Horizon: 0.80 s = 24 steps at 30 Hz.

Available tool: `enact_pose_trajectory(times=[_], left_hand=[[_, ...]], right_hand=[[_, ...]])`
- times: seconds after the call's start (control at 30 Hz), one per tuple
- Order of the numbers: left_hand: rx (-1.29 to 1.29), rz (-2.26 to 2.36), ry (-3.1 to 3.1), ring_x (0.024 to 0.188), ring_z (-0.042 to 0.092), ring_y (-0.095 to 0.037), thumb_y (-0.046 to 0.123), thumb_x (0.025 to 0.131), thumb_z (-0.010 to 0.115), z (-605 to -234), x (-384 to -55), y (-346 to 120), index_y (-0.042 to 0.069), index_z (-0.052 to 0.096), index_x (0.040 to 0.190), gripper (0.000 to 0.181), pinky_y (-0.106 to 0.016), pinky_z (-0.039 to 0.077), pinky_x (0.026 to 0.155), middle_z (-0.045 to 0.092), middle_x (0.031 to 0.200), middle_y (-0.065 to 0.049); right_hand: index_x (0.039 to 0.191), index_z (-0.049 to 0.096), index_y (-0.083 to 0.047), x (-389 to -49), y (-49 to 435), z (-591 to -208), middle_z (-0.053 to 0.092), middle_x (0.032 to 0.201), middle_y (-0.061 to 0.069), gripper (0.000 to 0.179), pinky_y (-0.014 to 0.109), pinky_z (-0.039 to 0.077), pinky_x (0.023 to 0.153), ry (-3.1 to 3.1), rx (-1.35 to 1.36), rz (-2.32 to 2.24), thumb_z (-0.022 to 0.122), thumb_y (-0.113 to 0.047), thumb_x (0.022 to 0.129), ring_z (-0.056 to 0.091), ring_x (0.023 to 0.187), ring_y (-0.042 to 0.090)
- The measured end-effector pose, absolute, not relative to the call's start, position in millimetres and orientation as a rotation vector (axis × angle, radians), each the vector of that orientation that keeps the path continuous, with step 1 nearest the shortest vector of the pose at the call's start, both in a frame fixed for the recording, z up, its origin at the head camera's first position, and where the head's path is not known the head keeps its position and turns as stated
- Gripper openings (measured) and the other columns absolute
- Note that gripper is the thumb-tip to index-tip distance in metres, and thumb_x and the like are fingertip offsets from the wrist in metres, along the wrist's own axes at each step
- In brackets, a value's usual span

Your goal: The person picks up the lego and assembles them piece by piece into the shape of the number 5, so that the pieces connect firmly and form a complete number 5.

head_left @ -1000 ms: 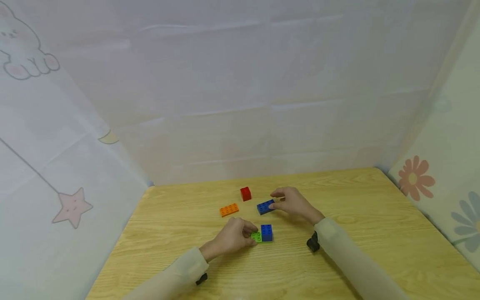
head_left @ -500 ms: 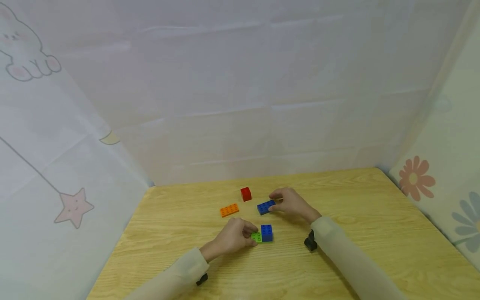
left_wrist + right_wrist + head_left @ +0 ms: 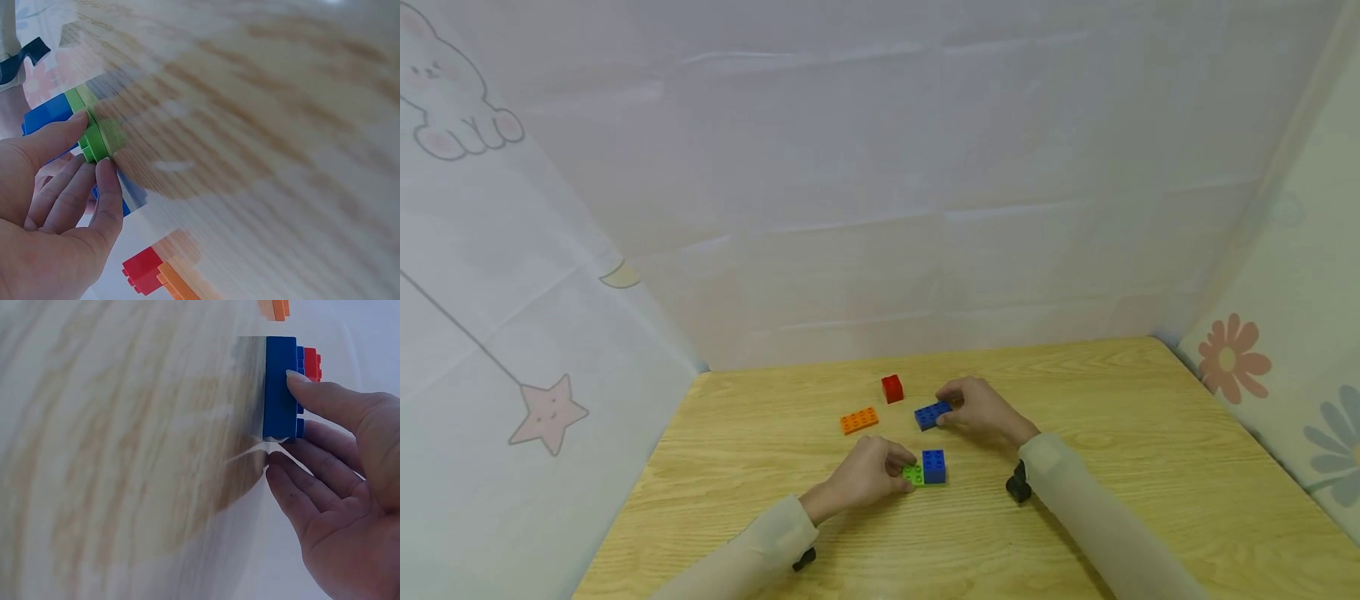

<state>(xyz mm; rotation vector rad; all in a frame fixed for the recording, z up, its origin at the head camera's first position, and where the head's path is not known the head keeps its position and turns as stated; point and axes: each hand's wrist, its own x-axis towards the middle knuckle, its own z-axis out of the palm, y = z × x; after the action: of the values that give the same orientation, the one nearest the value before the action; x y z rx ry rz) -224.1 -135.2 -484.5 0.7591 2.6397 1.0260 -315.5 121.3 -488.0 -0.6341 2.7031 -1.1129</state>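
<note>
My left hand [image 3: 867, 473] pinches the left end of a light green building brick [image 3: 913, 475], thumb on the near side and fingers on the far side. A taller blue brick [image 3: 934, 467] sits on that green piece's right end; the left wrist view shows the green brick [image 3: 94, 142] between thumb and fingertips. Farther back, my right hand [image 3: 983, 406] grips the right end of a long, low blue brick [image 3: 929, 415] on the table. In the right wrist view the thumb lies against this blue brick's side [image 3: 279, 394], while some fingers pass behind it.
An orange low brick [image 3: 859, 420] lies left of the long blue one. Behind them stands a small red brick [image 3: 892, 388]. The wooden table [image 3: 1075, 400] ends at a pale cloth wall [image 3: 880, 275], with printed cloth at both sides.
My right hand has shifted slightly left and drawn in on the long blue brick, its wrist moving a little left. The left hand and the green brick stay in place.
</note>
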Motion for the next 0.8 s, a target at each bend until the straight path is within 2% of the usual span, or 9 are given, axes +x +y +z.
enact_pose_trajectory(times=[0.27, 0.5, 0.8], left_hand=[[0.766, 1.031, 2.645, 0.094, 0.076, -0.010, 0.017, 0.086, 0.088, -487, -224, -135, 0.007, 0.080, 0.118, 0.034, -0.023, 0.062, 0.080, 0.081, 0.114, -0.005], [0.769, 1.043, 2.634, 0.094, 0.077, -0.011, 0.017, 0.086, 0.088, -488, -225, -136, 0.007, 0.080, 0.118, 0.035, -0.022, 0.062, 0.080, 0.081, 0.114, -0.005], [0.760, 1.064, 2.622, 0.094, 0.077, -0.010, 0.017, 0.087, 0.088, -488, -225, -137, 0.008, 0.080, 0.118, 0.034, -0.021, 0.061, 0.080, 0.081, 0.115, -0.005]], right_hand=[[0.132, 0.072, -0.007, -317, 122, -492, 0.072, 0.134, 0.009, 0.044, 0.051, 0.055, 0.109, 2.713, -0.652, -1.069, 0.084, -0.017, 0.090, 0.068, 0.125, 0.030], [0.121, 0.078, -0.016, -319, 123, -492, 0.075, 0.124, 0.000, 0.035, 0.047, 0.056, 0.106, 2.749, -0.661, -1.005, 0.087, -0.021, 0.088, 0.067, 0.117, 0.020], [0.121, 0.077, -0.016, -318, 128, -479, 0.075, 0.127, 0.005, 0.034, 0.052, 0.057, 0.105, 2.713, -0.669, -1.165, 0.086, -0.022, 0.089, 0.069, 0.120, 0.030]])
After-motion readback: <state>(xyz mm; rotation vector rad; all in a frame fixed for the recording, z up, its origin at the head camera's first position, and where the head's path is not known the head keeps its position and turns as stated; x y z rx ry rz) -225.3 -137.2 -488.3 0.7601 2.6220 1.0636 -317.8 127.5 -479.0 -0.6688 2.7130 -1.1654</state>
